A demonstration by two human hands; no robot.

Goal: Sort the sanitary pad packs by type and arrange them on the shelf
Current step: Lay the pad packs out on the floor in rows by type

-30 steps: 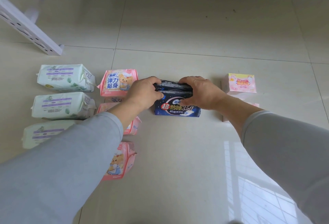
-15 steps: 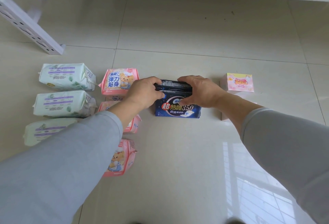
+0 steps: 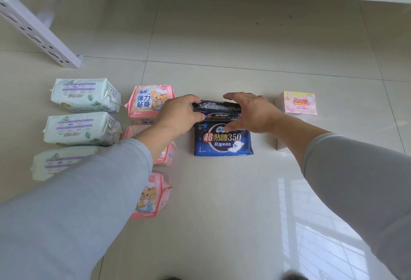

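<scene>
My left hand grips the upper dark-blue plastic pad pack; my right hand, clasping before, now spreads open.

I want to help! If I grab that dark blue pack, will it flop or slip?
Probably squashy: the dark blue pack looks like a soft plastic wrap. Its shiny film may be a bit slippery. It lies flat, so it shouldn't roll.

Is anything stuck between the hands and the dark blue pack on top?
No. The left hand already grips the top dark blue pack at its left end, and the right hand hovers open at its right end, with nothing visible between.
</scene>
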